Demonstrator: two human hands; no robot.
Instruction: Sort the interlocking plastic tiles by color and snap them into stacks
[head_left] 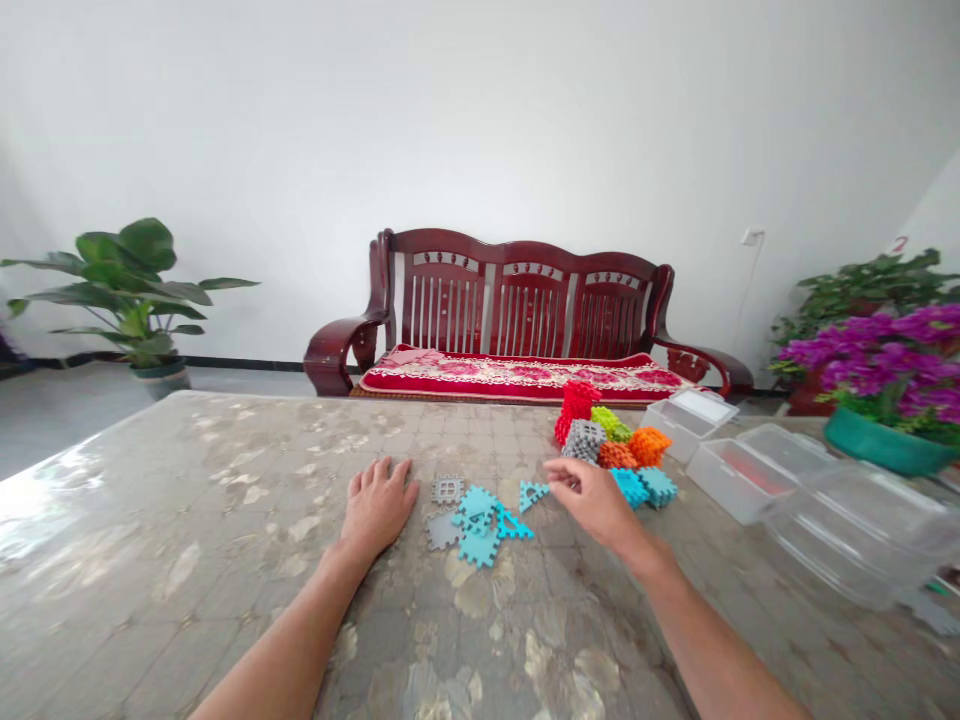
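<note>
My left hand (379,505) lies flat on the table (187,520) with its fingers stretched out, just left of a grey square piece (448,489). My right hand (592,497) hovers with thumb and fingers pinched together beside a small teal triangle piece (533,493); I cannot tell whether it touches the piece. Between my hands lie loose flat teal pieces (480,527) and a second grey piece (442,531). Behind my right hand stands a cluster of built cubes: red (576,408), grey (584,439), green (612,423), orange (649,445) and teal (646,487).
Clear plastic boxes (750,465) with a lid (694,410) stand at the right of the table. A pot of purple flowers (885,370) is at the far right. A dark red wooden bench (517,320) stands behind the table, and a green potted plant (135,290) on the floor at left.
</note>
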